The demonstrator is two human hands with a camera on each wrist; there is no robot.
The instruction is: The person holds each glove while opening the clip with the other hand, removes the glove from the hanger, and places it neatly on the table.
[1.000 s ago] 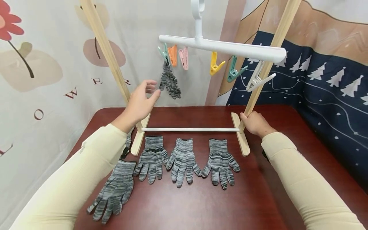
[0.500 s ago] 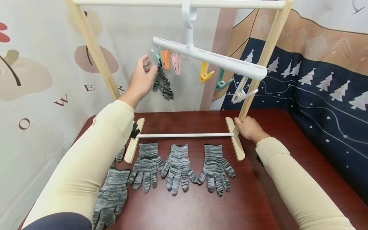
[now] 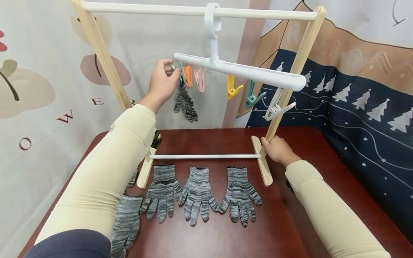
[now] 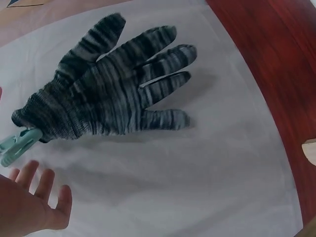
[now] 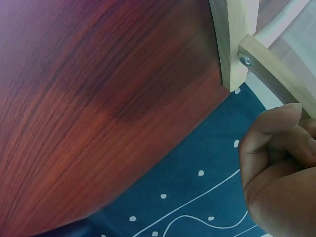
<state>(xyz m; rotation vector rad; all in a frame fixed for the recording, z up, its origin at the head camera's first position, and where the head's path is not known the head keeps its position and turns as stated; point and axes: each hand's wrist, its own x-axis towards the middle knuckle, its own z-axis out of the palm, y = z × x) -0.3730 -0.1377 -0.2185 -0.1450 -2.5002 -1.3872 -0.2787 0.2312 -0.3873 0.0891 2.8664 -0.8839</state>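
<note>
In the head view my left hand (image 3: 164, 80) is raised at the hanger's left end, its fingertips right by a mint-green clothespin (image 4: 22, 145). That clothespin bites the cuff of a grey-and-black striped knit glove (image 4: 113, 84), which hangs down from it. The left wrist view shows relaxed, slightly bent fingers (image 4: 44, 182) just below the clothespin. Low on the right, my right hand (image 3: 278, 150) grips the upright wooden post (image 3: 298, 61) of the rack near its foot. The clothespins hang under a white hanger (image 3: 251, 71).
The rack's white top bar (image 3: 145, 9) carries the hanger. Orange (image 3: 188, 76), pink (image 3: 199, 79), yellow (image 3: 233, 87), teal (image 3: 253, 95) and white (image 3: 278, 105) clothespins hang along it. Several more striped gloves (image 3: 198, 193) lie on the red-brown table (image 3: 226, 243), one partly behind the left sleeve.
My left hand has moved up and right, from beside the hanging glove to the mint-green clothespin. The right hand keeps its grip on the post. The head view has shifted, showing the top bar.
</note>
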